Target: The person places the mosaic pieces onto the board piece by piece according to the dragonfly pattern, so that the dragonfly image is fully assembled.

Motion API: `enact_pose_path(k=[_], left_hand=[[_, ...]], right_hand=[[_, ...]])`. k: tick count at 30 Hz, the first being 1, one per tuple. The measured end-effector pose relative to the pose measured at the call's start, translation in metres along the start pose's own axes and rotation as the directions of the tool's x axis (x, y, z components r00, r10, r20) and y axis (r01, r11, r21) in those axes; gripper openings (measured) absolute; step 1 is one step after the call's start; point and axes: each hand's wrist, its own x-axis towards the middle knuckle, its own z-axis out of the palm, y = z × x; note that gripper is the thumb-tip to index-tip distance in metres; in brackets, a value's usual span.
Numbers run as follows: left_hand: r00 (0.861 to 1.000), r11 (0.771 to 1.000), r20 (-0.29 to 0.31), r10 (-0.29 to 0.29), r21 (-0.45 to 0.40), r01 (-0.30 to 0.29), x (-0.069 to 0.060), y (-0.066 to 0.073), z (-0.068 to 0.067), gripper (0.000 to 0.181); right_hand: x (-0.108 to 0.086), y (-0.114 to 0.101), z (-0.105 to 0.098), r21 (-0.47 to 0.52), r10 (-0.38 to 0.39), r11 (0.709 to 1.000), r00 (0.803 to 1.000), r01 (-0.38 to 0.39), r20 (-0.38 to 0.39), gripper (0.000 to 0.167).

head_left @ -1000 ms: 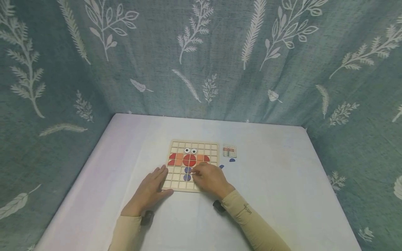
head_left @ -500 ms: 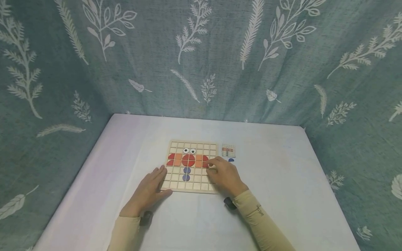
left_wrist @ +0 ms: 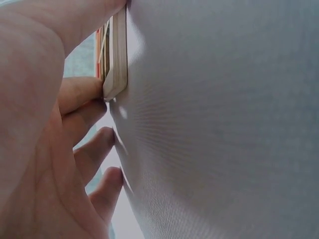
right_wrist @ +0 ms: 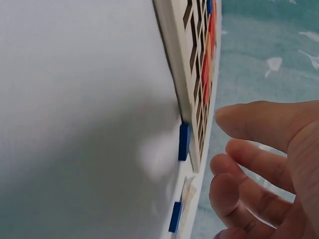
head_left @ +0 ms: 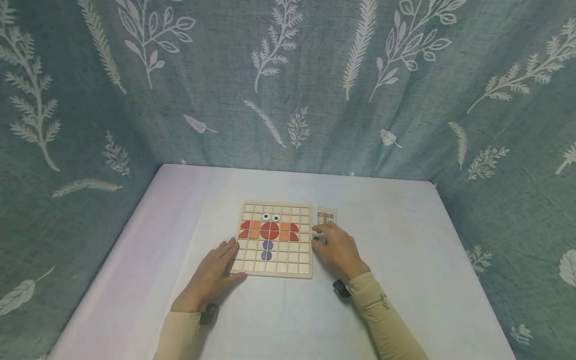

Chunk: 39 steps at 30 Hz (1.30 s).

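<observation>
A wooden grid board [head_left: 292, 260] holds a figure of coloured pieces: eye discs [head_left: 271, 217], a red circle [head_left: 269, 230], orange squares [head_left: 254, 229], red corner pieces [head_left: 294, 232] and blue half-circles [head_left: 267, 250]. My left hand [head_left: 210, 275] lies spread at the board's lower left corner, touching its edge with thumb and fingers. Off the right edge of the board, my right hand [head_left: 339, 250] hovers with thumb and fingers apart, holding nothing. Below it in the right wrist view is a loose blue piece [right_wrist: 184, 142] next to the board's edge, and a second blue piece [right_wrist: 175, 217] farther along.
A small pattern card [head_left: 326, 215] lies right of the board, partly behind my right hand. All this is on a white-covered table [head_left: 382, 210]. A green leaf-patterned curtain [head_left: 225, 150] stands along the back and sides.
My right hand has moved right, from over the blue half-circles on the board to beside the board's right edge. My left hand stays at its corner.
</observation>
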Motion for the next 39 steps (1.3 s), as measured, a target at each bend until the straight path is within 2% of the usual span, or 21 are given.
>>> enact_pose_path(k=[14,23,28,39], left_hand=[[1.0,1.0,-0.005,0.009,0.003,-0.009,-0.002,0.0,0.0,0.085],[1.0,1.0,-0.011,0.017,-0.012,-0.017,-0.002,0.0,0.001,0.083],[1.0,1.0,-0.012,0.021,-0.019,-0.021,-0.002,0.0,0.0,0.081],[1.0,1.0,-0.005,0.016,-0.02,-0.016,-0.002,0.0,-0.002,0.077]], right_hand=[[-0.001,0.007,0.003,-0.058,0.055,0.997,0.997,-0.052,0.051,0.032],[0.003,0.006,0.005,-0.076,0.11,0.992,0.985,-0.101,0.133,0.033],[0.006,0.004,0.004,-0.086,0.117,0.991,0.98,-0.104,0.162,0.027],[0.009,0.001,0.003,-0.091,0.101,0.992,0.982,-0.088,0.159,0.019]])
